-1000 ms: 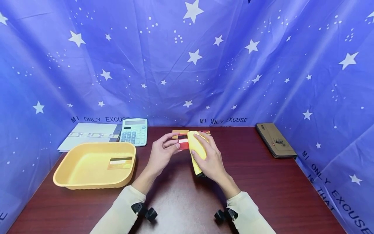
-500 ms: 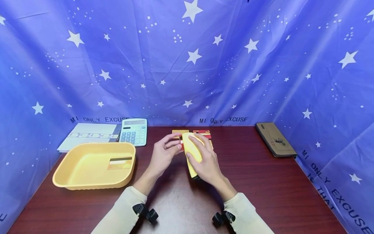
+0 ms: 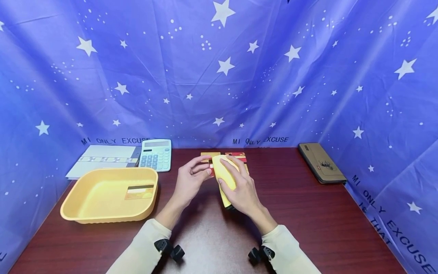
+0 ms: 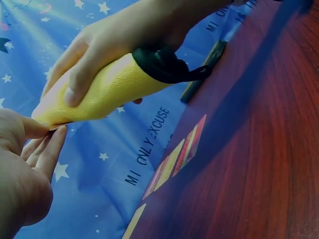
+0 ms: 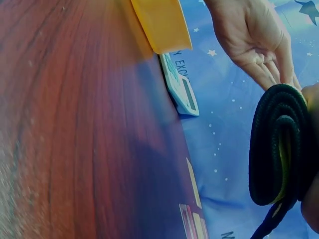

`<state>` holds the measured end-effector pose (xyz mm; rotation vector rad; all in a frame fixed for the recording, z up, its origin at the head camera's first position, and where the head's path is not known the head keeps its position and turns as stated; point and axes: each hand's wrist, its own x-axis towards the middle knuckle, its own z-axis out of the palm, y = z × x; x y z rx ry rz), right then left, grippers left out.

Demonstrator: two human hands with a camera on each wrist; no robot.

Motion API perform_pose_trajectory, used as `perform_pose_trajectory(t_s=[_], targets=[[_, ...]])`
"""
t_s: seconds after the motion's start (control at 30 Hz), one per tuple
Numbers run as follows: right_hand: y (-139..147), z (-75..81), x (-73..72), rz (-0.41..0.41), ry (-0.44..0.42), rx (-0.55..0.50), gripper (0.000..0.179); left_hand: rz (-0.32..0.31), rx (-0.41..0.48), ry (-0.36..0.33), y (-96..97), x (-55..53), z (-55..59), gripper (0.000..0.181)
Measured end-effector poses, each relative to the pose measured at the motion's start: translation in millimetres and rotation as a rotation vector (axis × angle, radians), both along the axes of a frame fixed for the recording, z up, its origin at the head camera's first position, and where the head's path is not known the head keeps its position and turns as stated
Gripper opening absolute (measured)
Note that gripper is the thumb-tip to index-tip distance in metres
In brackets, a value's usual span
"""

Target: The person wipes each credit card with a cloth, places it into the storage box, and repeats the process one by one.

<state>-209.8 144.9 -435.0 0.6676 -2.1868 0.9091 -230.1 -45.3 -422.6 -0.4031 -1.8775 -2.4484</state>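
A red card (image 3: 211,170) with a dark stripe is pinched between the thumb and fingers of my left hand (image 3: 187,179), above the table. My right hand (image 3: 242,186) grips a folded yellow cloth (image 3: 224,180) with a dark edge. Its far end covers most of the card. In the right wrist view, the cloth's dark edge (image 5: 264,144) shows several folded layers. The left wrist view has the cloth (image 4: 107,89) meeting the left fingertips, where the card is almost wholly hidden.
Behind the hands lie several cards, among them a yellow card (image 3: 209,154) and a red card (image 3: 237,155). A yellow basin (image 3: 102,219) at left holds one card (image 3: 139,192). Behind it are a calculator (image 3: 155,155) and a white box-like item (image 3: 102,154). A brown wallet (image 3: 321,163) lies at right.
The right hand has slid the cloth leftward over the red card, hiding most of it. Over the last half second the cloth has barely shifted. The left hand keeps its pinch.
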Motion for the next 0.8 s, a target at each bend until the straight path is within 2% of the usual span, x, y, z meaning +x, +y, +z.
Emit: perform_pose_trajectory(t_s=[0.23,0.43,0.8], targets=[[10,2.1,-6.6,-0.046,0.003,-0.021,0.06,0.025,-0.022,-0.003,-4.6,0.0,5.8,0.045],[18,2.2,-12.2,-0.069,-0.002,-0.052,0.06,0.037,-0.026,-0.002,-8.0,-1.8,6.1,0.046],[29,4.4,-15.6,-0.08,-0.05,-0.073,0.06,-0.007,0.002,-0.001,-9.9,-3.3,6.9,0.045]])
